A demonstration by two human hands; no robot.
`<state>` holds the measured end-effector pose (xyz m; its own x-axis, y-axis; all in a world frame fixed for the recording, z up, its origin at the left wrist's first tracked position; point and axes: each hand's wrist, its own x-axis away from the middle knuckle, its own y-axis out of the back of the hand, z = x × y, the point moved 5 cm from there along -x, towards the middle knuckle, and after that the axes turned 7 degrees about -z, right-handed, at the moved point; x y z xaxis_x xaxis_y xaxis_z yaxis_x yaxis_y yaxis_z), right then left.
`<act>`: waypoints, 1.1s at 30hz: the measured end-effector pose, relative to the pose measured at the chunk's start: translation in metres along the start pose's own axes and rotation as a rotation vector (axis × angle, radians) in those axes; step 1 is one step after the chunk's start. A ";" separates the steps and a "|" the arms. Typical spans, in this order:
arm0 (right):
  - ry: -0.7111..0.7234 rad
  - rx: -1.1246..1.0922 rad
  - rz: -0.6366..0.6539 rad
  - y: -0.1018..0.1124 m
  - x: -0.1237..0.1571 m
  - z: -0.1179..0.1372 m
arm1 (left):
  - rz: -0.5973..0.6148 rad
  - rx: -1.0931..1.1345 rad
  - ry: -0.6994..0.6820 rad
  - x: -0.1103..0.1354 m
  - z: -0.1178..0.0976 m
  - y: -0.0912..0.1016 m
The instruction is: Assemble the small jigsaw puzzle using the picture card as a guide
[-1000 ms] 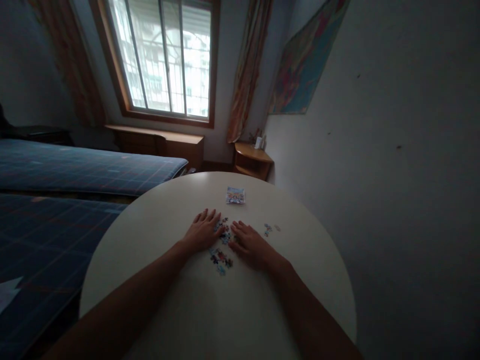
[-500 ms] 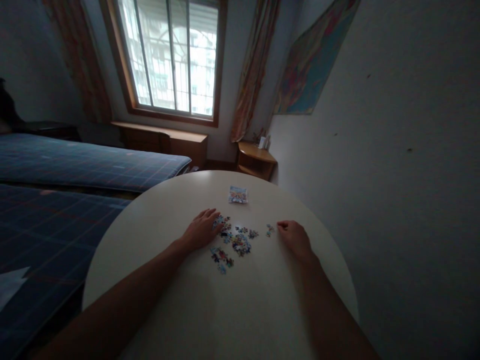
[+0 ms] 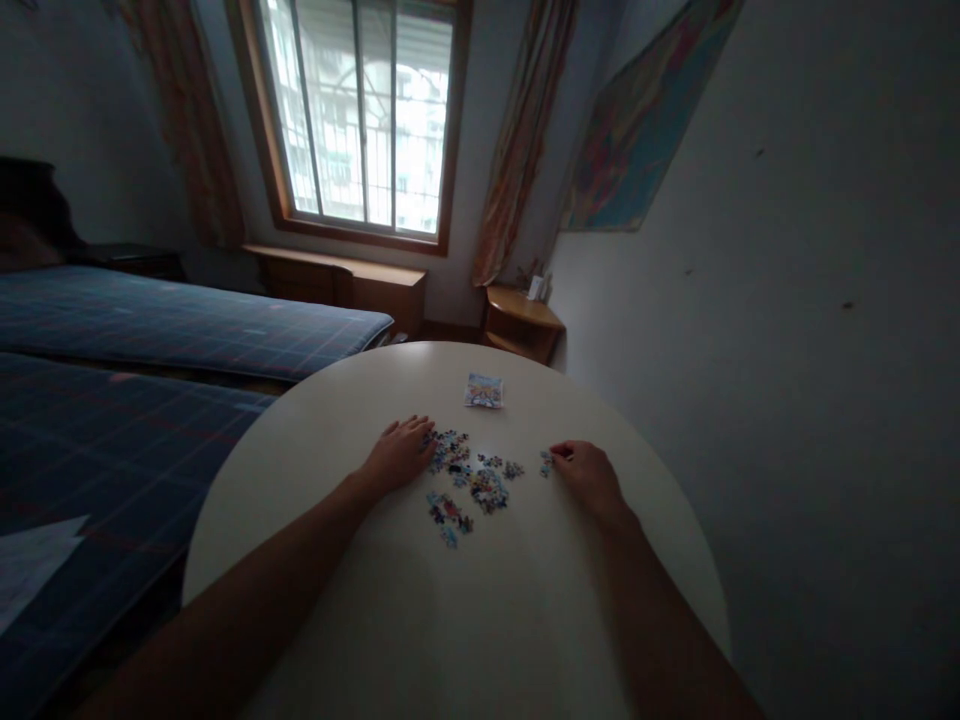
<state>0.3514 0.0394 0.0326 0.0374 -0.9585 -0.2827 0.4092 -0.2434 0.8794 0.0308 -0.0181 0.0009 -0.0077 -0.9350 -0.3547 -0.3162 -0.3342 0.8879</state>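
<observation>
My left hand [image 3: 401, 450] rests palm down on the table, fingers stretched out, its fingertips at the edge of a heap of loose jigsaw puzzle pieces [image 3: 451, 452]. Across from it, my right hand [image 3: 589, 475] has thumb and index finger pinched together, on what looks like a puzzle piece, mostly hidden by the fingers. Just left of that pinch lies a small group of joined pieces [image 3: 545, 464]. Between the hands are a round cluster of pieces [image 3: 490, 491], a few smaller bits [image 3: 513, 470] and a joined section [image 3: 450, 510] nearer me.
A small picture sheet [image 3: 484, 391] lies farther back on the round white table [image 3: 450, 620]. Two beds with plaid mattresses [image 3: 225, 325] stand to the left, with paper [image 3: 37, 565] on the nearer one. A wall [image 3: 787, 420] runs along the right. A corner shelf [image 3: 525, 305] stands behind.
My right hand has moved left, up to the small group of pieces. My left hand has drawn back a little, uncovering more of the heap. The whole view has shifted slightly.
</observation>
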 end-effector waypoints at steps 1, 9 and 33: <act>0.005 0.004 0.006 -0.001 0.001 0.001 | 0.010 -0.009 0.008 0.001 0.001 -0.001; 0.198 0.010 0.082 -0.010 0.015 0.036 | 0.070 -0.054 -0.006 0.008 -0.006 -0.005; 0.189 0.142 0.356 -0.039 0.044 0.060 | 0.088 0.041 -0.210 0.011 -0.037 -0.004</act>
<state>0.2826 -0.0022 0.0086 0.3255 -0.9455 -0.0055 0.2118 0.0673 0.9750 0.0675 -0.0317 0.0044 -0.2330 -0.9135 -0.3334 -0.3435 -0.2434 0.9071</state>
